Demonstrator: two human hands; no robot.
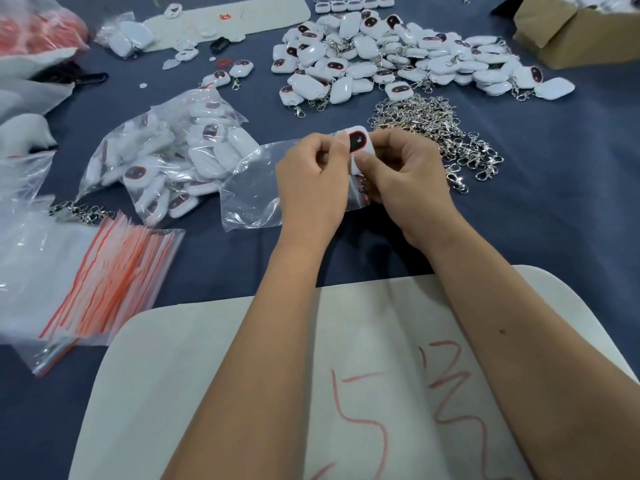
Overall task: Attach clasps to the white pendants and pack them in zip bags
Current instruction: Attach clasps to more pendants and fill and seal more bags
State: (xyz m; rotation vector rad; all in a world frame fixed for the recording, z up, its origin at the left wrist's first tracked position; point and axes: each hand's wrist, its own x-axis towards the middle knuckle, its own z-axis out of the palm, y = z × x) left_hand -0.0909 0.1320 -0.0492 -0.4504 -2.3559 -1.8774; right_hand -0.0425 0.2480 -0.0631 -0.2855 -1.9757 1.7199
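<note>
White plastic with a dark, red-rimmed oval face marks the pendant (358,142), which is held up between the two hands above the dark blue tablecloth (554,209). It is pinched by the curled fingers and thumb of the right hand (405,181), while the left hand (311,181) is curled just beside it and grips the mouth of a clear zip bag (252,188), whose body trails away to the left of that hand and rests on the cloth. The pendant sits at the bag's opening, between the two sets of fingertips; whether its lower end is already inside the plastic cannot be told. A small metal clasp is glimpsed below the pendant, between the palms, but is largely hidden. Just beyond and to the right of the right hand a heap of silver clasps (436,133) is spread on the cloth. Farther beyond both hands a wide pile of white pendants (381,60) is seen, many with clasps attached. To the left of the left hand a larger clear bag of packed pendants (166,157) is lying, and nearer the body on that side a stack of red-striped zip bags (104,282) is fanned out. Beneath both forearms a pale board (207,393) bearing red scrawled marks is laid. A brown cardboard box (581,32) is placed far beyond the right hand.
</note>
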